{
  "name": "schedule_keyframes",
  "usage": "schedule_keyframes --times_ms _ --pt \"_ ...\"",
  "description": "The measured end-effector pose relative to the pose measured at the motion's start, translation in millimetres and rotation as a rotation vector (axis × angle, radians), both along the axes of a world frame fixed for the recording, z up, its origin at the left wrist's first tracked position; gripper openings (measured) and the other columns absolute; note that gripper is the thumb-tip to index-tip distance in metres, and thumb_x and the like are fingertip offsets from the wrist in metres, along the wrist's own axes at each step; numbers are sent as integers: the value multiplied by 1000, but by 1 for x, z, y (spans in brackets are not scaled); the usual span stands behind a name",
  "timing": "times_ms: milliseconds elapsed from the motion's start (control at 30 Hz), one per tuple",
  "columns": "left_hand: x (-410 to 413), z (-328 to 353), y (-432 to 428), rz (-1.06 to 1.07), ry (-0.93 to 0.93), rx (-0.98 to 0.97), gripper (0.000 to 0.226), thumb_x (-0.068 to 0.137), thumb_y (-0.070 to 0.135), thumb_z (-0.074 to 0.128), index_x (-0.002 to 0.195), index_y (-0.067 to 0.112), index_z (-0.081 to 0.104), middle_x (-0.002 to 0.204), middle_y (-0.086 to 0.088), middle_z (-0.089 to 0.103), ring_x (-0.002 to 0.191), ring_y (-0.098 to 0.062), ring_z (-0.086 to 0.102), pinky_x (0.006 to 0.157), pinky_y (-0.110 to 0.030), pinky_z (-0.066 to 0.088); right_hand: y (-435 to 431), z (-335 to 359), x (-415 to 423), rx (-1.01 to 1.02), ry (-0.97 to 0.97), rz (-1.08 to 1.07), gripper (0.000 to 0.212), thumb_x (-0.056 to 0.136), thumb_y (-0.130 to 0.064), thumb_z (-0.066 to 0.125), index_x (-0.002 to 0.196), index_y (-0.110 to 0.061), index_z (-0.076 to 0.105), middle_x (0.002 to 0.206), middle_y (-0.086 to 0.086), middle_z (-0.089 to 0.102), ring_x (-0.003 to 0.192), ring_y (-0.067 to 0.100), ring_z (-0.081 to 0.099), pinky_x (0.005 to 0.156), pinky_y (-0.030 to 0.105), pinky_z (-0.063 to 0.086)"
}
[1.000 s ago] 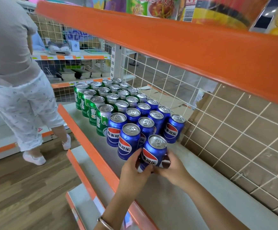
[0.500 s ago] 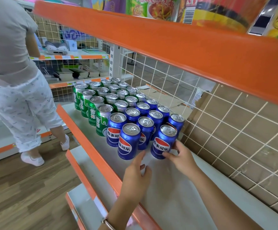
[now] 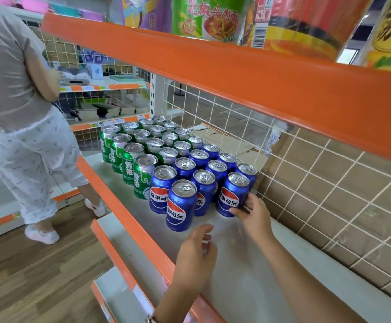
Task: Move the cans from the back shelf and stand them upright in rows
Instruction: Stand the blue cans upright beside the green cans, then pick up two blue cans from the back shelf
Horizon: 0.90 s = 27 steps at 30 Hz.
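Carried rearward since a second earlier, the blue aluminium cola can [image 3: 233, 194] stood in its row, the right hand [image 3: 252, 214] pinching it in its grip; release, then fetching another, seemed next.

Upright on the white shelf [image 3: 248, 283], blue cans [image 3: 182, 206] stand in rows beside the wire grid [image 3: 306, 183]; green cans [image 3: 129, 167] farther along it.

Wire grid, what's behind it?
Brown cardboard shows through the grid on the right, and floor farther left. Anything behind the cardboard is hidden.
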State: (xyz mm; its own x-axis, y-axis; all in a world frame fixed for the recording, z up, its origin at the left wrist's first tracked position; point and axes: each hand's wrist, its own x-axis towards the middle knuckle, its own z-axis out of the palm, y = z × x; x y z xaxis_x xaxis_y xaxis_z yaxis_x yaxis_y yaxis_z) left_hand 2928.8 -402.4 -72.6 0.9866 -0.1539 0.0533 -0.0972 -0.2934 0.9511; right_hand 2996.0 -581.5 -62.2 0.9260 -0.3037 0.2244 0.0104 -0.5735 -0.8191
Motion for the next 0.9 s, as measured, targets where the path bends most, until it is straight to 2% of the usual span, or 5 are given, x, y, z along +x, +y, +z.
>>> schedule_keyframes --times_ms 133,300,433,600,900 --pt "5 0 -2 -51 13 40 39 90 9 52 128 21 51 119 5 56 102 -7 54 83 -10 42 -2 -1 2 3 26 5 61 74 -15 80 129 -10 53 125 6 62 114 19 60 78 6 43" --pt "6 6 -10 -206 -2 97 52 86 27 64 134 26 46 127 9 52 105 -2 51 87 -11 43 3 1 -8 3 19 54 76 78 -14 76 142 -19 37 137 0 52 123 18 53 98 26 42" --pt "12 11 -20 -175 3 55 69 79 34 72 140 23 41 127 11 51 106 -3 51 91 -16 41 1 12 -38 62 48 18 87 78 -20 77 149 -19 27 144 -5 41 126 11 47 101 24 39" --pt "0 25 -53 -279 39 19 86 73 39 77 145 25 32 144 2 43 126 -13 46 104 -31 40 -25 25 -98 201 113 17 77 78 -23 78 143 -23 36 139 -7 46 118 0 47 100 24 42" --pt "-82 45 -117 -438 -10 102 91 69 48 77 145 34 28 147 4 39 131 -13 41 108 -35 38 -79 34 -219 442 111 -126 65 80 -10 73 134 -31 43 135 -7 47 124 17 53 107 38 42"
